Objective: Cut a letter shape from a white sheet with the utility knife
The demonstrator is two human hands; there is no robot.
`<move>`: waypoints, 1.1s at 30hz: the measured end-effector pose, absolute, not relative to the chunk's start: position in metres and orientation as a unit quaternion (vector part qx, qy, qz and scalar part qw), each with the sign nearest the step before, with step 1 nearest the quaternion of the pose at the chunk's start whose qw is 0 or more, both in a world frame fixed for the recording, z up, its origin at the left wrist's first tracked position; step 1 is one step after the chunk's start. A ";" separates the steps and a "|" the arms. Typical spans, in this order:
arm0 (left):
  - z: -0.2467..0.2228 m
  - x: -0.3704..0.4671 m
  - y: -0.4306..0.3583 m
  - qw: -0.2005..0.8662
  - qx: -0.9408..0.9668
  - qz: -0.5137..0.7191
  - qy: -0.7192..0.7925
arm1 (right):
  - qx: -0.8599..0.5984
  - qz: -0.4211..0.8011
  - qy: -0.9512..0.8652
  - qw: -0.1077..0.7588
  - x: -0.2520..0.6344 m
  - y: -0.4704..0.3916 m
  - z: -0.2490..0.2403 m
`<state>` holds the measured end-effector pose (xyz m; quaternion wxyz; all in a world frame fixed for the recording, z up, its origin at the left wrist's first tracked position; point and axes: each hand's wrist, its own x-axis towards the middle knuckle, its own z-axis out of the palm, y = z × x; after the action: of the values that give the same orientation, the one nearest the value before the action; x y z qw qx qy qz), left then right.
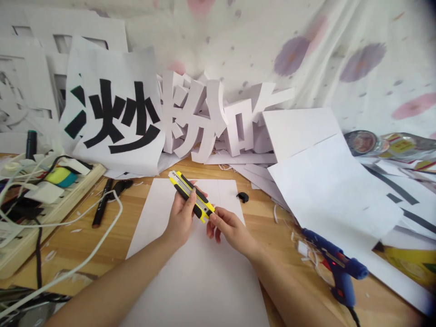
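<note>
One dark pen [101,204] lay on the bench [131,200], out past the left edge of a big white sheet [190,290]. Next came the left hand [182,213], over the far part of that sheet. It was curled round the middle of a yellow and black knife [199,200], with the thumb on top. The knife was held up, tipped, its front end pointing toward the sheet's far left corner. I could not tell if the blade stuck out, so it seemed wise to treat it as sharp and keep all fingers off the front. The right hand [233,229] was pinched in, thumb and finger touching the back end. To do this well, I think, the left should grip tight and the right should work slowly, only at that back end. A small black bit [243,196] lay just beside the sheet's right edge, near its far corner. Past that edge, a blue glue gun [342,268] showed a red light; it might have been hot, so the right arm was best kept clear.
</note>
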<state>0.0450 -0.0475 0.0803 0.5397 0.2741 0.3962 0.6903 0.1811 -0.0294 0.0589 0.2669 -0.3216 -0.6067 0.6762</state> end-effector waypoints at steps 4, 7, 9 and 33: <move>0.081 0.045 -0.043 0.493 0.219 0.724 0.430 | -0.321 0.691 -0.595 0.258 0.169 -0.037 0.057; 0.079 0.047 -0.040 0.475 0.201 0.738 0.436 | -0.333 0.690 -0.588 0.259 0.161 -0.040 0.054; 0.077 0.050 -0.039 0.467 0.191 0.743 0.439 | -0.345 0.688 -0.580 0.268 0.156 -0.041 0.051; 0.078 -0.028 -0.003 0.440 0.002 0.794 0.419 | -0.476 0.453 -0.728 0.197 0.190 -0.026 0.052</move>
<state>-0.0277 -0.0030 0.0778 0.4403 0.0019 0.4191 0.7940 0.1902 -0.0257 0.0524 0.1971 -0.4763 -0.7276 0.4526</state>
